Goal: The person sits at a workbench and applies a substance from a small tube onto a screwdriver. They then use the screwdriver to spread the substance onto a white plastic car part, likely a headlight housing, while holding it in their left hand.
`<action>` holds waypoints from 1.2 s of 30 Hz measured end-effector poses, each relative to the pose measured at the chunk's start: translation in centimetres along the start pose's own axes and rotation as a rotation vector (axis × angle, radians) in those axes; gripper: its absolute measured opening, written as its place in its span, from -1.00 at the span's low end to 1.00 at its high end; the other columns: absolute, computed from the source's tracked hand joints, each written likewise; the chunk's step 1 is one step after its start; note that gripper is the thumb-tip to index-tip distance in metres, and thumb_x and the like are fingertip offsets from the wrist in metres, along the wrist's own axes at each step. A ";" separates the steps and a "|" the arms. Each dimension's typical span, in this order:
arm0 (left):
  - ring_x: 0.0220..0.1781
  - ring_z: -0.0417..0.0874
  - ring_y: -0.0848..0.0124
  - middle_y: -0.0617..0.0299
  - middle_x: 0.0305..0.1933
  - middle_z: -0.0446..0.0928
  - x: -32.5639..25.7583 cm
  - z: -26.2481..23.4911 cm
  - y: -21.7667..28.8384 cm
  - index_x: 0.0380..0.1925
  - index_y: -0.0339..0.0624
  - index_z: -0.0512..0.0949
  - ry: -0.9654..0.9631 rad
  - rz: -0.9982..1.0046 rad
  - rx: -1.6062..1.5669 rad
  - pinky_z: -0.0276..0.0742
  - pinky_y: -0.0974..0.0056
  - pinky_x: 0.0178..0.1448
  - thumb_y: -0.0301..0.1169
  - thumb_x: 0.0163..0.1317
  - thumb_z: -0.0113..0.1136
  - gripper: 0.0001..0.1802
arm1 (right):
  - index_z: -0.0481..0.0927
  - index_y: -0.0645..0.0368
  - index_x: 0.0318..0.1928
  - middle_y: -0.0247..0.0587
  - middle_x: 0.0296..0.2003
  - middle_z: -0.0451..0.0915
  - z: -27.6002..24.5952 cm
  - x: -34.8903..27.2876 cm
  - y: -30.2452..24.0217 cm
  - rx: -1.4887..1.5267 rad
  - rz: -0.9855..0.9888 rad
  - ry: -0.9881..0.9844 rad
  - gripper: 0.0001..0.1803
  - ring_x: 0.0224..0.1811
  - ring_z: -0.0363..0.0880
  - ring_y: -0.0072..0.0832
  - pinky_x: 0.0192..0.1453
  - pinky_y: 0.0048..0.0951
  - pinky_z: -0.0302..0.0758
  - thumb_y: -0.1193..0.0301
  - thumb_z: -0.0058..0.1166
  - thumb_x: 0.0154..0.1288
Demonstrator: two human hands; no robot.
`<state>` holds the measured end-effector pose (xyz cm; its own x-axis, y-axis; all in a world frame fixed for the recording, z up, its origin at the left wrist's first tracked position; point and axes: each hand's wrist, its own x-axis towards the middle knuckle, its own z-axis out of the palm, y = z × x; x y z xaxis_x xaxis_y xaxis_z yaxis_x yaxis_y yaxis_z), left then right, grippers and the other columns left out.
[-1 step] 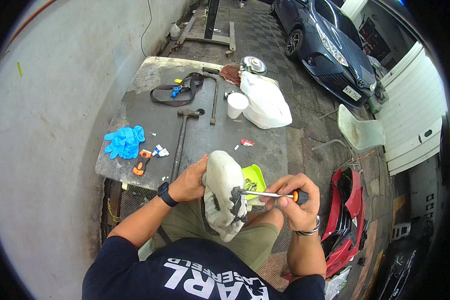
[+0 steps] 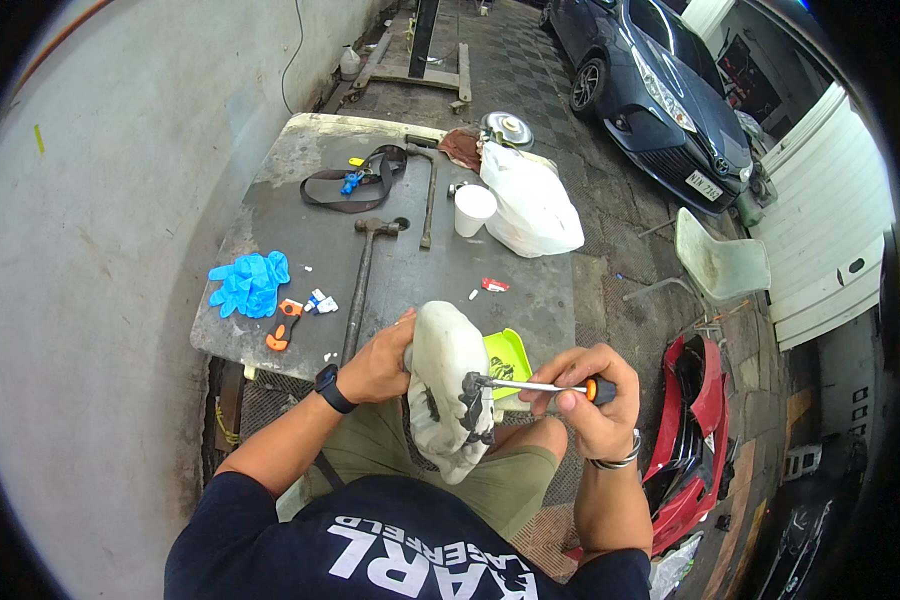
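My left hand [image 2: 380, 362] is closed around the left side of a white moulded piece [image 2: 440, 340], which is held upright over my lap. Its exact kind I cannot make out. Dark grey paste [image 2: 473, 402] is smeared unevenly down the right side of this piece. In my right hand [image 2: 595, 410] is a screwdriver [image 2: 525, 386] with an orange and black handle, pinched between thumb and fingers. The screwdriver's tip touches the paste. Just behind the white piece, a lime green tray [image 2: 517, 350] at the table edge carries dark smears.
On the grey table [image 2: 310, 240] are a hammer [image 2: 363, 280], a metal bar [image 2: 430, 200], a strap [image 2: 330, 207], blue gloves [image 2: 250, 284], an orange cutter [image 2: 284, 325], a white cup [image 2: 474, 208] and a white bag [image 2: 532, 205]. A red bumper [image 2: 712, 400] lies at right; a chair [image 2: 715, 250] stands beyond.
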<state>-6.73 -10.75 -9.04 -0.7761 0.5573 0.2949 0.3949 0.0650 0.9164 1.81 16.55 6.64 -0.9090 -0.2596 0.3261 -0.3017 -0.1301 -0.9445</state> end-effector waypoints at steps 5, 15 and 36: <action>0.56 0.45 -0.01 -0.05 0.45 0.54 -0.2 0.0 -0.4 0.37 -0.16 0.50 -0.005 0.002 -0.003 0.00 -0.11 0.75 -0.50 0.11 0.49 -0.25 | 0.49 0.30 -0.13 0.27 -0.18 0.69 -0.2 0.6 0.5 0.058 0.029 0.007 -0.83 -0.18 0.79 -0.19 -0.19 -0.32 0.76 0.51 0.23 0.44; 0.57 0.44 -0.02 -0.06 0.44 0.54 -0.3 -0.3 0.2 0.38 -0.16 0.49 -0.018 0.015 0.017 -0.02 -0.12 0.75 -0.48 0.09 0.51 -0.23 | 0.48 0.30 -0.13 0.31 -0.16 0.67 -0.1 0.8 1.0 0.140 0.049 0.012 -0.77 -0.16 0.80 -0.10 -0.21 -0.25 0.79 0.46 0.28 0.43; 0.56 0.45 -0.02 -0.11 0.45 0.52 -0.5 -0.2 0.3 0.42 -0.20 0.44 -0.035 0.040 0.025 0.02 -0.09 0.75 -0.47 0.09 0.53 -0.16 | 0.48 0.31 -0.13 0.30 -0.20 0.66 -0.2 0.6 2.3 0.268 0.058 -0.003 -0.78 -0.19 0.80 -0.06 -0.24 -0.21 0.79 0.46 0.27 0.43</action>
<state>-6.29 -11.17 -8.86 -0.7422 0.5882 0.3212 0.4378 0.0627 0.8969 0.47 16.25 4.63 -0.9214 -0.2772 0.2723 -0.1618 -0.3636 -0.9174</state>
